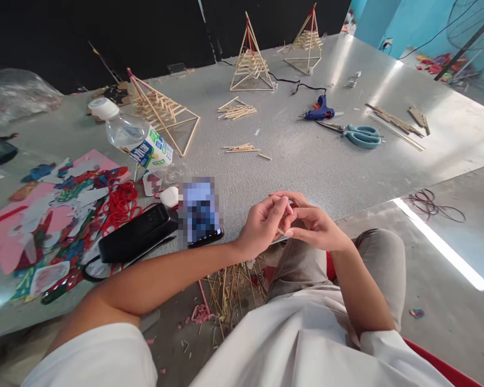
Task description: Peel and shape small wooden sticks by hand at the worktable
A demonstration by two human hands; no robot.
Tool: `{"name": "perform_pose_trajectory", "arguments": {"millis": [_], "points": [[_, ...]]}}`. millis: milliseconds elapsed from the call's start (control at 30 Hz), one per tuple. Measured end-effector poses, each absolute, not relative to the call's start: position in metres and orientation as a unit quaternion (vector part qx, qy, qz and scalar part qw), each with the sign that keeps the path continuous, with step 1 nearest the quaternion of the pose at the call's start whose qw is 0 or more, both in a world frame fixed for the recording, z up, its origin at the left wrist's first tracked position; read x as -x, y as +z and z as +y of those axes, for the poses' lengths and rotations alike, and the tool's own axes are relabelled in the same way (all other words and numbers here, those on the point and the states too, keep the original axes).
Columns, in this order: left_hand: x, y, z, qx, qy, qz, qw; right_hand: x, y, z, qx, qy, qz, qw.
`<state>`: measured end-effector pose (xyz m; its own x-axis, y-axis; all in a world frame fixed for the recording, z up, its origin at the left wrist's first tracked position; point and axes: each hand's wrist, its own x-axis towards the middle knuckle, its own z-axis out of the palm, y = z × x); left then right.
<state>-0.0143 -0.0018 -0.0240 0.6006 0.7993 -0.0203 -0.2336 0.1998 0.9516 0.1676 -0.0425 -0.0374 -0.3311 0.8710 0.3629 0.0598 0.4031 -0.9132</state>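
Observation:
My left hand (264,223) and my right hand (317,224) meet at the table's near edge, above my lap. Both are closed, with fingertips pressed together. A small pale sliver shows between them, but most of it is hidden and I cannot make out what it is. Left of my hands a phone (204,212) with a blurred screen lies on the table. Beyond them are a small pile of short wooden sticks (242,148) and a larger pile of sticks (237,111).
Stick pyramids (250,67) stand at the back. A glue gun (320,109), scissors (361,135) and wood strips (395,119) lie right. On the left are a tilted plastic bottle (139,140), red cord (123,204), a black case (135,234) and colourful scraps (70,196).

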Motion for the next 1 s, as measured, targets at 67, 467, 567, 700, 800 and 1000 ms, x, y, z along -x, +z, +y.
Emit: {"name": "perform_pose_trajectory", "arguments": {"millis": [67, 467, 567, 700, 800, 1000], "points": [[0.014, -0.023, -0.001, -0.512, 0.347, 0.26, 0.741, -0.166, -0.039, -0.044, 0.335, 0.412, -0.696, 0.483], [0.012, -0.023, 0.005, -0.444, 0.307, 0.25, 0.804, -0.16, -0.042, -0.044, 0.354, 0.314, -0.731, 0.493], [0.011, -0.022, 0.007, -0.423, 0.304, 0.253, 0.815, -0.156, -0.043, -0.044, 0.363, 0.276, -0.737, 0.499], [0.01, -0.018, 0.008, -0.406, 0.302, 0.273, 0.818, -0.154, -0.045, -0.043, 0.375, 0.242, -0.744, 0.497], [0.01, -0.016, 0.008, -0.402, 0.301, 0.282, 0.818, -0.155, -0.043, -0.043, 0.364, 0.25, -0.751, 0.491], [0.012, -0.016, 0.008, -0.393, 0.307, 0.291, 0.816, -0.151, -0.048, -0.06, 0.402, 0.265, -0.705, 0.521]]}}
